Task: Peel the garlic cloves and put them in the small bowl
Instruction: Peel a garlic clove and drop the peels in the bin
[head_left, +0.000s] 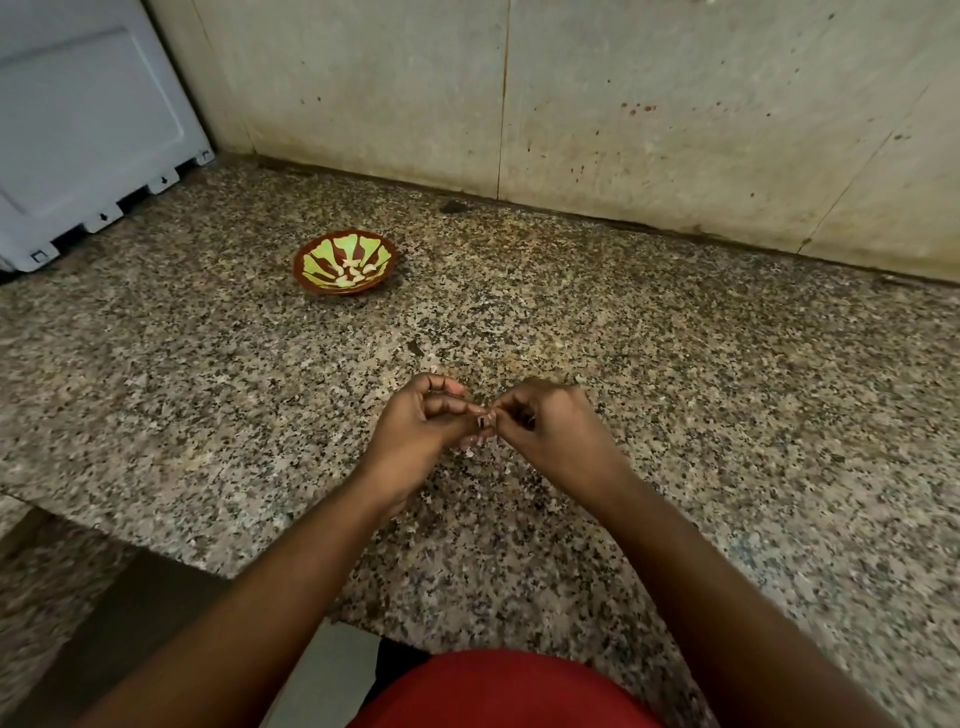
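Observation:
A small brown bowl (345, 262) with a green pattern stands on the speckled granite counter (675, 364), up and to the left of my hands. Several pale peeled garlic cloves (353, 275) lie inside it. My left hand (421, 423) and my right hand (550, 426) meet just above the counter's middle. Both pinch one small garlic clove (485, 420) between their fingertips; most of it is hidden by the fingers. Pale scraps of garlic skin (470, 452) lie on the counter under the hands.
A stained tiled wall (623, 104) closes off the back of the counter. A light grey appliance (88, 130) stands at the far left. The counter's front edge steps down at the lower left, with floor below.

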